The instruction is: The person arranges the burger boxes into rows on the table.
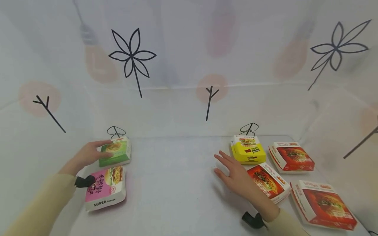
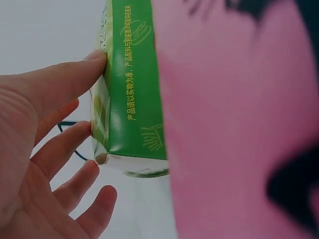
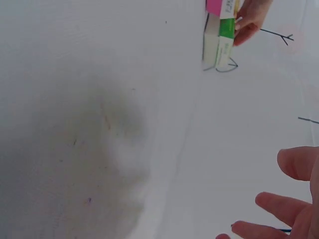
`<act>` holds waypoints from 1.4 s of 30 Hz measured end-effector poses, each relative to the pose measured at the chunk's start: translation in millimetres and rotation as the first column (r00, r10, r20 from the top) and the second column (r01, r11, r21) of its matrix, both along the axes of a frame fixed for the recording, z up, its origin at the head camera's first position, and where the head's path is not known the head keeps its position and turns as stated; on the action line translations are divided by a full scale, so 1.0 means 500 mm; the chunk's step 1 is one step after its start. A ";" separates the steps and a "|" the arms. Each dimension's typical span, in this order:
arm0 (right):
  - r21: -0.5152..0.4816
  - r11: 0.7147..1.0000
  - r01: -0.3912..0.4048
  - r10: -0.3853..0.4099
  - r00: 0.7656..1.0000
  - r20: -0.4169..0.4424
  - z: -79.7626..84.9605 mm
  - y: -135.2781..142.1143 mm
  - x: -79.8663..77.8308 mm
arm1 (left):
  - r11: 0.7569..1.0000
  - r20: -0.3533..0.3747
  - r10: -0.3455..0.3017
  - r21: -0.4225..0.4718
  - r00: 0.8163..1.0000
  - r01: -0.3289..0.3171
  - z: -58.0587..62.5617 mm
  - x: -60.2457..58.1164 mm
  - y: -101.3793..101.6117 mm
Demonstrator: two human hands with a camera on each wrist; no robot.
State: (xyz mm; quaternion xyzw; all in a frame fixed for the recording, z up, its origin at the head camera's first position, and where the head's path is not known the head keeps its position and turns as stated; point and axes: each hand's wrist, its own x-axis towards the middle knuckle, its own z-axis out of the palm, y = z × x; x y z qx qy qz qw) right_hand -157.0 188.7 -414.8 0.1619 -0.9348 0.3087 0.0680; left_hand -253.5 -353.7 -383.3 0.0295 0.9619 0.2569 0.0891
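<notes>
On the left, my left hand point(image 1: 87, 154) reaches over the near-left side of a green burger box point(image 1: 119, 155). Its thumb and fingertips touch that box's edge in the left wrist view, the fingers fairly straight. A pink burger box point(image 1: 101, 190) marked "SUPER BURGER" lies nearer, below the wrist. It covers much of the left wrist view. My right hand point(image 1: 237, 178) hovers over the table at right with fingers spread, holding nothing. Nearest to it are a yellow burger box point(image 1: 248, 150) and a red-and-white burger box point(image 1: 270, 183), which the hand partly hides.
Two more red-and-white boxes lie at the right: one farther back point(image 1: 292, 157), one nearer point(image 1: 326, 205). A white cloth point(image 1: 171, 183) covers the table. Behind and at both sides stand pale curtain walls point(image 1: 174, 111) printed with leaf and twig drawings.
</notes>
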 end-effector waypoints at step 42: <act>-0.453 0.891 -0.028 0.195 0.925 0.326 -0.029 -0.192 -0.144 | 0.979 -0.076 -0.179 0.084 0.981 0.185 -0.022 -0.012 0.242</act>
